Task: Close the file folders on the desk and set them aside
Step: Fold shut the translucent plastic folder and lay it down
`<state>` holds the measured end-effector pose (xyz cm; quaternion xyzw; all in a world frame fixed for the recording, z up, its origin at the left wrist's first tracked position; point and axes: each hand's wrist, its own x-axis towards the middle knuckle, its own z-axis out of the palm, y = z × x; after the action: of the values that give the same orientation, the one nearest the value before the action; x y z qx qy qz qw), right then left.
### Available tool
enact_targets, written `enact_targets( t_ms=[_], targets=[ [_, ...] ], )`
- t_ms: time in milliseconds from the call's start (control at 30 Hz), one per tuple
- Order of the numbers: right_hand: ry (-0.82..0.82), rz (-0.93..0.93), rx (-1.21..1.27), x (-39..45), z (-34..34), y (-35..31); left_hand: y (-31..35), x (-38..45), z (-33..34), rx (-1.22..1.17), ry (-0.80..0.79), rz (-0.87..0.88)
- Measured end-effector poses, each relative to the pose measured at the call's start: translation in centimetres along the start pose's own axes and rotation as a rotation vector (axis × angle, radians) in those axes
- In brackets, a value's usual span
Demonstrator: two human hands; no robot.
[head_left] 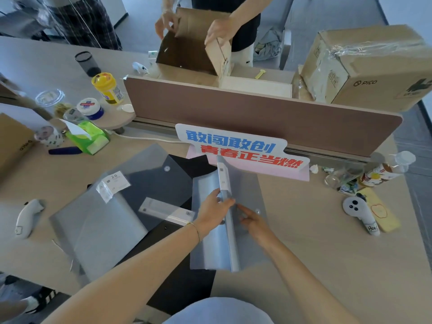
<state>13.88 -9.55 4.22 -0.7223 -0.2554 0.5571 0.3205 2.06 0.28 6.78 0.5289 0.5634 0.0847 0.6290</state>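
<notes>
A translucent grey file folder (247, 190) lies in the middle of the desk with its flap (225, 178) raised on edge. My left hand (214, 210) pinches that flap from the left. My right hand (253, 222) rests on the folder body just right of the flap, near its snap button (257, 211). To the left a second grey folder (98, 230) lies open, its flap (152, 169) spread flat over a black folder (182, 265).
A brown desk divider (257, 113) and a printed sign (236, 148) stand behind the folders. White controllers lie at left (27, 218) and right (360, 212). Jars, a green tissue pack (87, 139) and bottles crowd both sides. Another person handles a cardboard box (194, 47) beyond the divider.
</notes>
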Motion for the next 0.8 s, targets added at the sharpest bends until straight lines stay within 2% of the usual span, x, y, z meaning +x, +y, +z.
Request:
enact_targets(
  t_ms=[367,433,533,600,700,800],
  targets=[
    [0.056,-0.070,-0.027,-0.9,1.4,-0.7,1.9,-5.3,-4.5,0.539,0.234,0.327],
    [0.080,-0.078,-0.057,-0.8,1.4,-0.8,2.0,-6.2,-5.2,0.574,0.282,0.399],
    [0.104,-0.098,-0.052,-0.8,1.3,-1.0,2.1,-7.1,-6.4,0.531,0.324,0.480],
    [0.108,-0.101,-0.021,-1.0,1.1,-1.2,2.1,-7.3,-7.1,0.437,0.293,0.528],
    [0.114,-0.090,0.064,-1.3,0.5,-1.6,2.6,-7.5,-7.7,0.162,0.193,0.575],
    [0.119,-0.128,0.259,-1.9,-0.4,-1.5,3.0,-7.3,-7.9,-0.081,0.134,0.580]
  ],
)
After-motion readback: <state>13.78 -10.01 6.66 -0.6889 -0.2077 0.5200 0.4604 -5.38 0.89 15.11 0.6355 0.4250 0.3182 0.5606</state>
